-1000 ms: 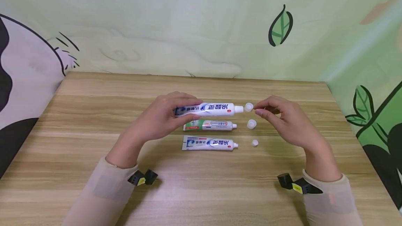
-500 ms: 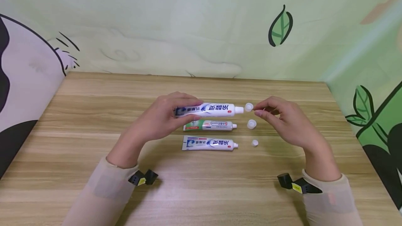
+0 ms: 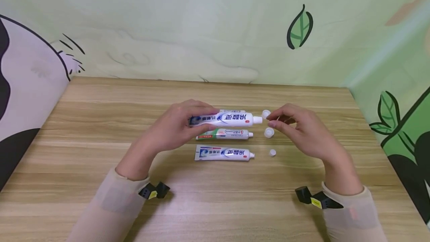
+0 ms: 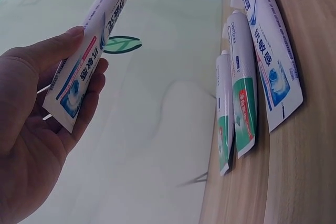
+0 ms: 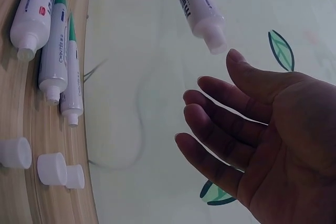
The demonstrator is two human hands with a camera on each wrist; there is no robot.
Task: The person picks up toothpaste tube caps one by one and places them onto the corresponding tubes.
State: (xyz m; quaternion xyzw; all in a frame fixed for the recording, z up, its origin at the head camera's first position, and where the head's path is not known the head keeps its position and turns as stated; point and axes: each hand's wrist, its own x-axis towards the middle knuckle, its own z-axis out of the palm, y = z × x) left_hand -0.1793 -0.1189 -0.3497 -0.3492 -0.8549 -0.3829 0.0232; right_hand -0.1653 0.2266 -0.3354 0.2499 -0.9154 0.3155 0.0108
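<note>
My left hand (image 3: 183, 124) grips a white and blue toothpaste tube (image 3: 231, 119) between thumb and fingers, raised above the table. A white cap (image 5: 214, 38) sits on the tube's end, pointing right. My right hand (image 3: 300, 128) is just right of that cap, thumb and fingers relaxed, holding nothing; in the right wrist view its thumb tip is close to the cap. Below lie another white and blue tube (image 3: 223, 154), a green and white tube (image 3: 231, 134) and a second green and white tube (image 4: 224, 108), mostly hidden behind the held one in the head view.
Three loose white caps stand on the wooden table (image 3: 215, 197), right of the uncapped nozzles: a near cap (image 3: 272, 153), a middle cap (image 3: 269, 132) and a far cap (image 3: 266, 114). A printed cloth backdrop (image 3: 168, 29) rises behind the table's far edge.
My left hand has shifted the held tube slightly right and toward me, showing part of the tube behind it. The right hand has come slightly left, closer to the tube's cap.
</note>
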